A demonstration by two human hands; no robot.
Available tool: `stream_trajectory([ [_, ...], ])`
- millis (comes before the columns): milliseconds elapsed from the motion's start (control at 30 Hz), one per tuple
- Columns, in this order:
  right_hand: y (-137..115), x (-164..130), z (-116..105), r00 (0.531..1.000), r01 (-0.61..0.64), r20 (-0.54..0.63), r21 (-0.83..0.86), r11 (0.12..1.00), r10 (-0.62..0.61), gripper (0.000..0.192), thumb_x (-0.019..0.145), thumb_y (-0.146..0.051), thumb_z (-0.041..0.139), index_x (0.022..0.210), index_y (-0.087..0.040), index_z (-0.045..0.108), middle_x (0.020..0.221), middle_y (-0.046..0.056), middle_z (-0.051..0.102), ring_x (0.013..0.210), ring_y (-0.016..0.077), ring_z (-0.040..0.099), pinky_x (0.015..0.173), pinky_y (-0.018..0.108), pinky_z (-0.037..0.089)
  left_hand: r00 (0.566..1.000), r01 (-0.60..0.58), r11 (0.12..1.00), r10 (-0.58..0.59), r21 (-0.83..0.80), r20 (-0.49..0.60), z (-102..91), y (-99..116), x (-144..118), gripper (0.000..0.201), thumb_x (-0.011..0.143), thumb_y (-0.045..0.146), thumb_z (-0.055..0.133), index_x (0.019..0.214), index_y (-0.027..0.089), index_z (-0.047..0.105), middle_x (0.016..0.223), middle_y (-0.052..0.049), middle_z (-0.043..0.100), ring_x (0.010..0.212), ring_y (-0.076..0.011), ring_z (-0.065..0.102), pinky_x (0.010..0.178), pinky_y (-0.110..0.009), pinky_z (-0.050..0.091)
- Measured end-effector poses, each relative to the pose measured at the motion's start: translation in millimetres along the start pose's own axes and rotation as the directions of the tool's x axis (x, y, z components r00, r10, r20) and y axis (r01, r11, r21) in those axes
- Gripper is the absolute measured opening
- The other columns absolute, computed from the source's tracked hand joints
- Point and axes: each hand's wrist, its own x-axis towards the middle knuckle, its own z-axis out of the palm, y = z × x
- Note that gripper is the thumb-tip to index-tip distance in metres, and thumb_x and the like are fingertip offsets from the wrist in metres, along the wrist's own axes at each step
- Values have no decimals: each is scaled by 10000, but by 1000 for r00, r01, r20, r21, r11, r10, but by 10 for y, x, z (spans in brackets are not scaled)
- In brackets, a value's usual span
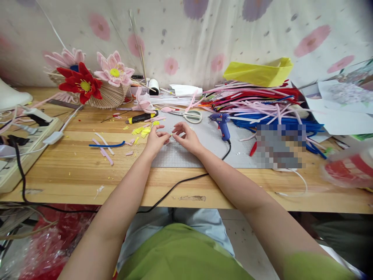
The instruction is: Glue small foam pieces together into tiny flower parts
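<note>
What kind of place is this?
It looks like a small craft workspace, perhaps at home. A blue glue gun and scissors lie on the grey mat, a heap of colourful fuzzy stems sits behind, and fluffy handmade-looking flowers stand at the left.

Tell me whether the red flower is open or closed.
The red flower is open: its petals spread outward and the yellow centre shows.
</note>
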Motion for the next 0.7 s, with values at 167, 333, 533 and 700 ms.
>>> stream_trajectory([
  [167,83,55,60,996,-85,14,194,977,83,377,669,-353,631,970,-229,442,849,8,639,748,142,597,668,315,500,1000,17,1000,-17,-13,5,6,13,-15,424,603,114,670,961,169,449,626,40,616,475,-74,527,553,-232,424],
  [333,128,83,79,989,-145,19,274,951,145,377,649,-312,632,960,-228,436,800,-10,623,719,135,596,650,305,504,999,33,999,-33,-9,19,-6,-6,2,451,597,135,703,959,175,437,648,32,622,493,-84,539,569,-245,438],
  [533,153,88,76,990,-135,5,257,957,138,373,652,-298,624,965,-229,432,788,-22,631,694,118,592,642,287,504,988,-149,980,151,133,-10,-55,-69,63,454,599,157,716,972,201,462,744,23,620,630,-105,584,658,-255,469],
  [700,153,77,81,992,-122,14,229,966,122,373,665,-295,626,978,-227,434,794,-18,646,721,126,618,674,300,515,923,-380,856,376,350,82,-76,-10,-13,551,548,129,768,1040,261,558,858,9,639,846,-152,604,819,-276,457],
])
